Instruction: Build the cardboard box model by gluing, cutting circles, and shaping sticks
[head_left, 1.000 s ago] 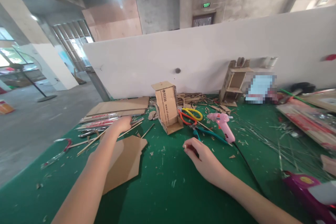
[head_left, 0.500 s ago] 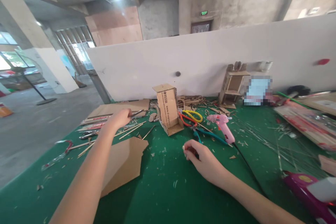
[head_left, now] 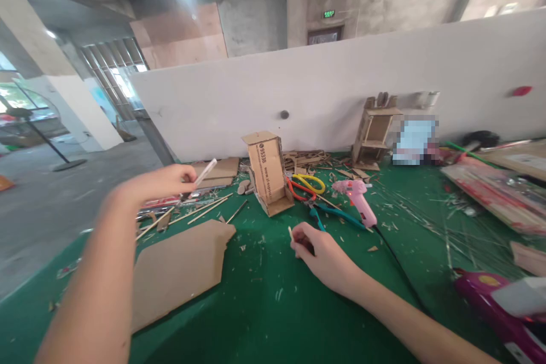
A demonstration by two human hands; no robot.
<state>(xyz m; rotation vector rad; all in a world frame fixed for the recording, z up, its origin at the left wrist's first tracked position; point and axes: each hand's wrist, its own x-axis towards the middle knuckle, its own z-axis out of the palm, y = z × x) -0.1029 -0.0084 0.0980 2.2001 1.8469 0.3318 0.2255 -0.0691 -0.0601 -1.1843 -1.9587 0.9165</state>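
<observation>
My left hand (head_left: 170, 181) is raised over the left side of the table, its fingers closed on a slim, pale, stick-like thing (head_left: 207, 170) that points up and to the right; its exact kind does not show. Near the middle, my right hand (head_left: 318, 250) pinches a short wooden stick (head_left: 290, 233) between thumb and fingers. A cut cardboard sheet (head_left: 183, 270) lies flat between my arms. Beyond my hands stands a small cardboard box structure (head_left: 269, 173) with an open front and printed lettering. Several thin wooden sticks (head_left: 209, 209) lie under and beside the left hand.
A pink glue gun (head_left: 360, 205) with a black cord lies right of centre, near teal-handled pliers (head_left: 341, 216) and yellow-and-orange-handled tools (head_left: 309, 183). A taller cardboard structure (head_left: 375, 131) stands by the white partition (head_left: 222, 108). A purple device (head_left: 482, 301) sits at lower right.
My left hand has moved left and lifted, tilting the slim thing upward. My right hand stays nearly in place, and its stick now shows more. The view has shifted slightly.
</observation>
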